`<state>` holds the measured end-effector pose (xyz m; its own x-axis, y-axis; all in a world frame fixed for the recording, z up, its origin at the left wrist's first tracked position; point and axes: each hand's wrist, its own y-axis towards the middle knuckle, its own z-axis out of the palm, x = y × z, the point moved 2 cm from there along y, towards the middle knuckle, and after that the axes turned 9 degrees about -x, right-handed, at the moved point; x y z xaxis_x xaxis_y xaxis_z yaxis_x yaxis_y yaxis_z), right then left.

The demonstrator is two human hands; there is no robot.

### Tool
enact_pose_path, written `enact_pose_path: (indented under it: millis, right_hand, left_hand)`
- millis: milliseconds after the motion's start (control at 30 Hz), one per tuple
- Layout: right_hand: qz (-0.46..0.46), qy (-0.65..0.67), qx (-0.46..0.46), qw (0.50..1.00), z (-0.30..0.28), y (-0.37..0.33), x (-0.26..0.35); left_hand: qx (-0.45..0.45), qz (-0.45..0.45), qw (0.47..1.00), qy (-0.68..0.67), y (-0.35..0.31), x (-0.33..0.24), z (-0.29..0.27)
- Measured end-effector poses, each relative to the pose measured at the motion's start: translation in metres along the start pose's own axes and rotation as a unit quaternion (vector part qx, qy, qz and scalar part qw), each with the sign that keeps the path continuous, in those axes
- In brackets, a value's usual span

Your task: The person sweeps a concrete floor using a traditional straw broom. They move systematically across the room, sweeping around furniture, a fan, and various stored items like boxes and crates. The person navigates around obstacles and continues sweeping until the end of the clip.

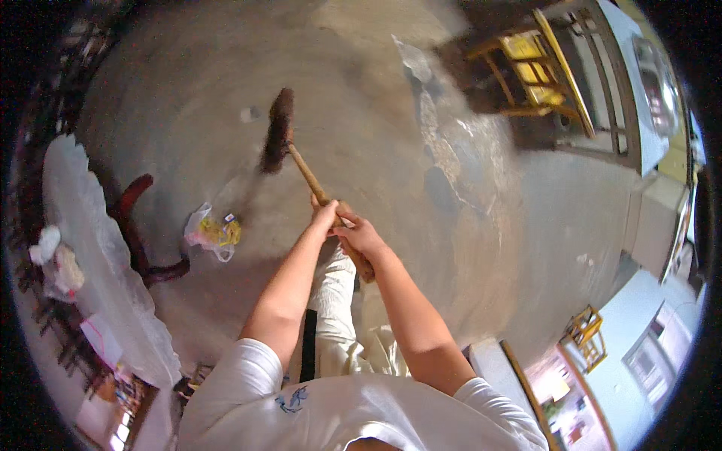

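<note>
Both hands are wrapped round the wooden handle of a broom [306, 172] in front of my body. My left hand [325, 216] grips the handle a little farther along. Close against it, my right hand [362, 234] closes round the part nearer me, and the thick handle end sticks out below. The broom's dark brown head [278, 131] is blurred, out over the grey floor [203, 98]. A small pale scrap [250, 114] lies just left of the head.
A plastic bag with yellow packets [216, 231] lies on the floor at left, near a dark red curved leg [134, 195] and a table covered in clear plastic [98, 240]. A yellow wooden chair [535, 69] stands at the far right. Patchy, worn floor [451, 143] runs between.
</note>
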<state>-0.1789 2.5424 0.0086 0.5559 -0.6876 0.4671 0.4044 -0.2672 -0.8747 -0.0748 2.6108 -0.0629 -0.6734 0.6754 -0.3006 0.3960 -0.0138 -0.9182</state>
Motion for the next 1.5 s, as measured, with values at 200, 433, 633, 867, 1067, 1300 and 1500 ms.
enact_pose_path:
  millis: [200, 433, 633, 867, 1067, 1300, 1500]
  right_hand:
    - [0.015, 0.136, -0.163, 0.977, -0.138, -0.122, -0.090]
    - [-0.102, -0.034, -0.285, 0.953, -0.234, -0.229, -0.165]
    - [-0.156, -0.281, -0.310, 0.895, -0.229, -0.231, -0.214]
    - [-0.055, -0.348, -0.265, 0.898, -0.203, -0.206, -0.219]
    - [0.010, -0.324, -0.296, 0.899, -0.253, -0.256, -0.269]
    - [0.092, -0.258, -0.402, 0.874, -0.278, -0.324, -0.322]
    - [0.036, -0.228, -0.428, 0.874, -0.253, -0.356, -0.320]
  left_hand:
    - [0.105, 0.051, 0.977, 0.177, -0.104, 0.086, 0.153]
    - [0.094, 0.204, 0.903, 0.367, -0.183, 0.187, 0.258]
    - [0.000, 0.267, 0.864, 0.427, -0.196, 0.209, 0.243]
    - [-0.050, 0.213, 0.882, 0.419, -0.123, 0.217, 0.235]
    - [0.011, 0.243, 0.927, 0.287, -0.130, 0.315, 0.284]
    - [0.155, 0.267, 0.802, 0.511, -0.231, 0.370, 0.356]
    - [0.176, 0.362, 0.694, 0.597, -0.282, 0.345, 0.328]
